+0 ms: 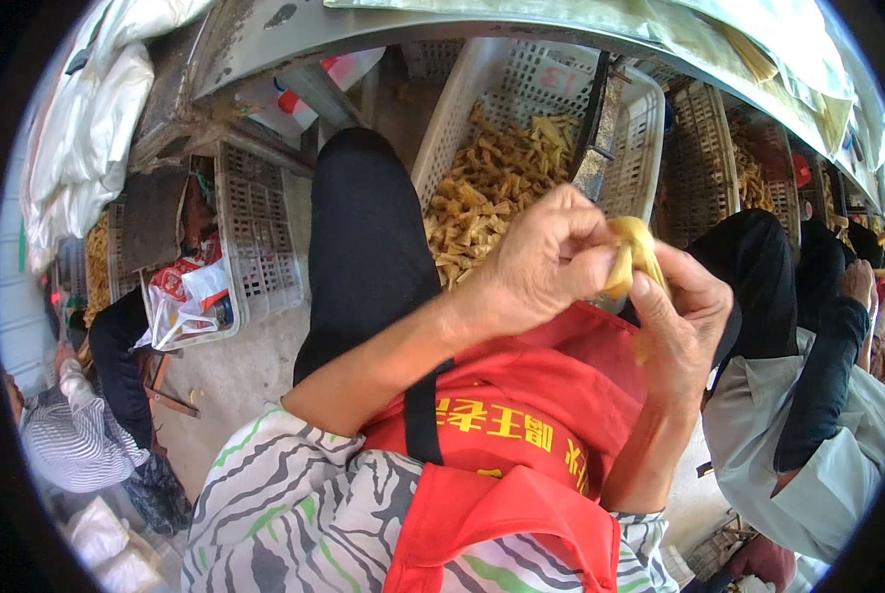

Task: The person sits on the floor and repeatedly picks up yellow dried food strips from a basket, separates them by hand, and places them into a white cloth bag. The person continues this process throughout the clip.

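Observation:
My left hand (553,256) and my right hand (679,311) are raised close together above my lap. Between them is a soft yellow strip (635,241), apparently bean-curd skin, bent into a loop. The fingers of my left hand pinch its left side, while my right thumb and fingers grip the other side. Part of the strip is hidden by my fingers. Beyond my hands, a white perforated plastic crate (520,74) holds a heap of yellow-brown knotted pieces (479,193). A red apron (516,415) with yellow writing covers my lap.
A metal table edge (412,22) crosses above the crate, with plastic sheeting (790,44) on top. A dark metal bar (598,126) spans the crate. To the left, a plastic basket (264,237) stands beside bags (190,289). Co-workers sit at right (805,437) and left (79,445).

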`<state>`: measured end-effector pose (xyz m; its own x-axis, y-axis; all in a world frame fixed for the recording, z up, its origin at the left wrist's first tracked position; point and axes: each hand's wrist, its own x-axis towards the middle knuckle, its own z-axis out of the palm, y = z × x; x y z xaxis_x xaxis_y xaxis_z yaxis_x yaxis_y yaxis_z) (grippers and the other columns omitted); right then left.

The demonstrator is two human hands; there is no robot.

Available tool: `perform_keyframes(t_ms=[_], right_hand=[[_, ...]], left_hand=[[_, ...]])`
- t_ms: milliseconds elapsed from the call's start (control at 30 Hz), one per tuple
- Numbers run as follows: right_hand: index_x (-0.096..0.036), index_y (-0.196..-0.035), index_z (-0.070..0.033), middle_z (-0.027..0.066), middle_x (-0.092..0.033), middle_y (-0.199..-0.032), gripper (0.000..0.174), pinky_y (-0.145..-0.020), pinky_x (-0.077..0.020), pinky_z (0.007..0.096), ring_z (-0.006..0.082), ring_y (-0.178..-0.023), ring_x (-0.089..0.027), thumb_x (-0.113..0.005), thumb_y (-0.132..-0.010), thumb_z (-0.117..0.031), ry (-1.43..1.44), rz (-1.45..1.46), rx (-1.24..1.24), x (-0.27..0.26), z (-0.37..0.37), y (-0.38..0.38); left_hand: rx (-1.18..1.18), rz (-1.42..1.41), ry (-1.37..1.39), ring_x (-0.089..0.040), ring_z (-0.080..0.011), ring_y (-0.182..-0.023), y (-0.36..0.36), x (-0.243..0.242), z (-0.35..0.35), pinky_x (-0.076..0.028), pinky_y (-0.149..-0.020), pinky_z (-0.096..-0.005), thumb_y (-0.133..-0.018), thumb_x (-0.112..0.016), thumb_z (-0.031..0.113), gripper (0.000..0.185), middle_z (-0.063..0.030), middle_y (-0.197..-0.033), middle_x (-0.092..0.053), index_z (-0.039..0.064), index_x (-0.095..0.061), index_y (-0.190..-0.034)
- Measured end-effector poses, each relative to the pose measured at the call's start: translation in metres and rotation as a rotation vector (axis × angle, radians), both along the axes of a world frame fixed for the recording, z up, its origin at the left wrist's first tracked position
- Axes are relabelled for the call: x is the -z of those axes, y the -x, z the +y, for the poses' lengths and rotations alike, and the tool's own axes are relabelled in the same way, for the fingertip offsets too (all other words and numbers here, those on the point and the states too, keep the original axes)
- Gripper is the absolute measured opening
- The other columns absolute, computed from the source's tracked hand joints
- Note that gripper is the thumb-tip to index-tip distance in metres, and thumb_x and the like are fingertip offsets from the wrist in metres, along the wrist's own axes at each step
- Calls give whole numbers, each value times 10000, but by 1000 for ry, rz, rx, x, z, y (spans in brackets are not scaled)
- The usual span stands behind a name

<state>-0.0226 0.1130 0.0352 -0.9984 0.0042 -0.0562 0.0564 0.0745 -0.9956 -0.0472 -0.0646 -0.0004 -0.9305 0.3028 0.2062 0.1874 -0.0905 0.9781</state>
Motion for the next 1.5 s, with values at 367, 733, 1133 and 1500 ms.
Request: perform_keyframes(t_ms=[367,733,1133,1500], right_hand=[[-676,-793,-9,-33,-569,-609,131,-447,-260,166,14,-485,-407,-742,-687,-48,13,70,178,14,59,52],[-664,-797,-5,-37,-576,-636,103,-452,-255,164,7,-490,-395,-718,-710,9,125,83,201,32,65,61],[-607,-785,36,64,-577,-687,185,-519,-407,199,101,-577,-528,-731,-649,24,405,12,-5,10,68,-6],[-464,-860,-58,105,-515,-806,225,-448,-352,199,120,-510,-448,-663,-784,-131,826,9,-305,4,42,-25]], left_hand=[[-433,271,306,-407,-132,-756,80,17,-23,-352,-671,-254,-806,-616,230,253,-25,-771,-411,24,-532,-684],[-426,331,298,-431,-140,-739,88,28,-22,-372,-680,-276,-839,-603,328,325,-27,-733,-422,21,-561,-742],[-298,-254,81,-445,-63,-657,5,25,-55,-365,-622,-205,-917,-502,265,278,4,-725,-515,18,-581,-816],[-10,-386,-294,-465,-45,-703,-43,-36,-27,-377,-634,-198,-913,-523,207,243,7,-739,-543,-11,-593,-832]])
